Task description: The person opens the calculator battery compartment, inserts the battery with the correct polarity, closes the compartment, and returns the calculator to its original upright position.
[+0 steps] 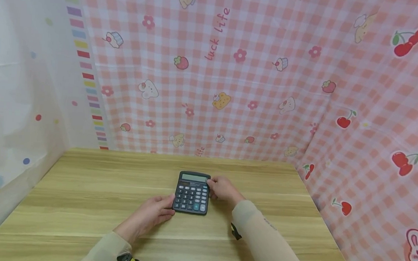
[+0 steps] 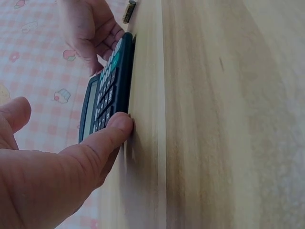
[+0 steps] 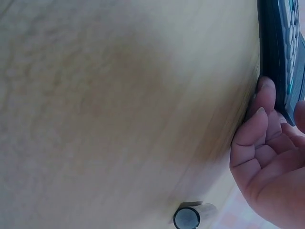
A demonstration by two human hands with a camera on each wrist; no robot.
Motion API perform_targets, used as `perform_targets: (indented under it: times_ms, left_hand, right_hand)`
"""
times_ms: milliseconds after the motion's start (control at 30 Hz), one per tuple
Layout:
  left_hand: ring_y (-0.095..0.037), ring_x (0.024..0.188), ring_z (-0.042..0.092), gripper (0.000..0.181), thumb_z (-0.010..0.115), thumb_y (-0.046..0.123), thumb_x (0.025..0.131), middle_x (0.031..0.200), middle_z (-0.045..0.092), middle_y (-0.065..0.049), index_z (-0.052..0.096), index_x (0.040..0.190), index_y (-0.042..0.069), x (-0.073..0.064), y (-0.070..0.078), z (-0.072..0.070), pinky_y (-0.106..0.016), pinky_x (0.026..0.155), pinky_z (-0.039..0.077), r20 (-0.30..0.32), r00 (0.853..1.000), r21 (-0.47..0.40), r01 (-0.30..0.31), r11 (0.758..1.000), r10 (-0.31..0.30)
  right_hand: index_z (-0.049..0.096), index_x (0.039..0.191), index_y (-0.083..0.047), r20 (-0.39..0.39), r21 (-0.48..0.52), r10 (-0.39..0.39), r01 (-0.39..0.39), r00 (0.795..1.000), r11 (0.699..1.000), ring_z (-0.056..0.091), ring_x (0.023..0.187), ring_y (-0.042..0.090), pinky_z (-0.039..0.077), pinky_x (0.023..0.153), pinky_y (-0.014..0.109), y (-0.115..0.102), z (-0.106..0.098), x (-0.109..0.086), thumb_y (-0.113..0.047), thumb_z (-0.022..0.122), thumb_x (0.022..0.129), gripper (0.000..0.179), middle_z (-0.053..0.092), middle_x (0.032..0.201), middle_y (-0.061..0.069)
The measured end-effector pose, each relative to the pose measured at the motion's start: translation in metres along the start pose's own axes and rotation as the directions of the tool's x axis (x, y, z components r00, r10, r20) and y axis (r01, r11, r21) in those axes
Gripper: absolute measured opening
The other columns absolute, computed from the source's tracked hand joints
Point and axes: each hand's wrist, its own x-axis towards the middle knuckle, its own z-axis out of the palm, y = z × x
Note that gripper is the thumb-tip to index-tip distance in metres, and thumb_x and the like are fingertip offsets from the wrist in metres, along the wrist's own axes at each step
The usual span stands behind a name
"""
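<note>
Black calculator [image 1: 190,193] around the middle of the tabletop [image 1: 279,214] from left to right, toward the far side, keys up, display [image 1: 193,178] at the far end. At its near left corner, the left hand [image 1: 150,214], with fingertips against the edge and, in the left wrist view, one digit clear of it; cannot tell whether pinching or merely touching. On the far part of the right edge, well apart from the left, the right hand [image 1: 224,189], thumb beside the display and fingers curled in low along the side, apparently holding on there. Hard to say whether resting flat or slightly raised.

Likeliest trouble: a twist, caused by contact at roughly opposite corners rather than straight across, and by a seemingly firmer hold on the right. Could then pivot and knock the near left corner against the tabletop. Could also slip on the right if squeezed only at the rim. With the thumb so close to the keys, might press one by accident. Also worth watching: a small battery-like cylinder [image 2: 129,12] to the right, past the right hand. Round, so easily rolled if brushed by the right sleeve [image 1: 267,242].
</note>
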Motion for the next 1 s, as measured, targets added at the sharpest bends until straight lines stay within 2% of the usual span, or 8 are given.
perform_targets:
  times_ms: [233, 500, 700, 1000]
  left_hand:
    - [-0.037, 0.123, 0.066, 0.071, 0.05, 0.04, 0.114, 0.147, 0.051, -0.039, 0.039, 0.15, -0.02, 0.0022, -0.0015, 0.0004, -0.053, 0.116, 0.052, 0.023, 1.0, -0.068, -0.017, 0.998, 0.019]
    - [-0.035, 0.12, 0.066, 0.074, 0.055, 0.045, 0.111, 0.144, 0.054, -0.033, 0.044, 0.15, -0.018, 0.0056, -0.0033, -0.0037, -0.05, 0.115, 0.054, 0.006, 1.0, -0.156, 0.012, 0.988, -0.011]
    - [-0.034, 0.123, 0.065, 0.067, 0.054, 0.039, 0.112, 0.147, 0.053, -0.037, 0.047, 0.148, -0.016, 0.0066, -0.0031, -0.0035, -0.05, 0.116, 0.053, 0.02, 1.0, -0.169, -0.01, 0.986, 0.014]
    - [-0.035, 0.13, 0.064, 0.071, 0.055, 0.043, 0.111, 0.15, 0.051, -0.038, 0.045, 0.151, -0.016, 0.0043, -0.0011, -0.0025, -0.046, 0.114, 0.055, 0.032, 0.999, -0.153, -0.006, 0.988, 0.011]
  right_hand:
    - [0.071, 0.112, -0.005, 0.005, 0.048, 0.018, -0.018, 1.0, 0.999, 0.064, 0.08, 0.019, 0.052, 0.065, 0.027, 0.0015, 0.0003, -0.0016, -0.028, 0.05, 0.114, 0.03, 0.066, 0.09, 0.007]
    - [0.069, 0.118, -0.005, 0.033, 0.079, 0.024, -0.027, 0.999, 0.997, 0.067, 0.082, 0.021, 0.056, 0.068, 0.028, 0.0005, 0.0024, -0.0034, -0.028, 0.05, 0.115, 0.03, 0.071, 0.096, 0.009]
    - [0.067, 0.121, -0.005, 0.065, 0.113, 0.029, -0.037, 0.997, 0.993, 0.068, 0.083, 0.022, 0.056, 0.069, 0.029, -0.003, 0.0041, -0.0071, -0.026, 0.05, 0.115, 0.028, 0.072, 0.098, 0.01]
    - [0.064, 0.126, -0.006, 0.085, 0.156, 0.044, -0.057, 0.995, 0.986, 0.068, 0.085, 0.021, 0.055, 0.072, 0.03, -0.002, 0.0025, -0.0076, -0.025, 0.05, 0.114, 0.027, 0.072, 0.103, 0.01]
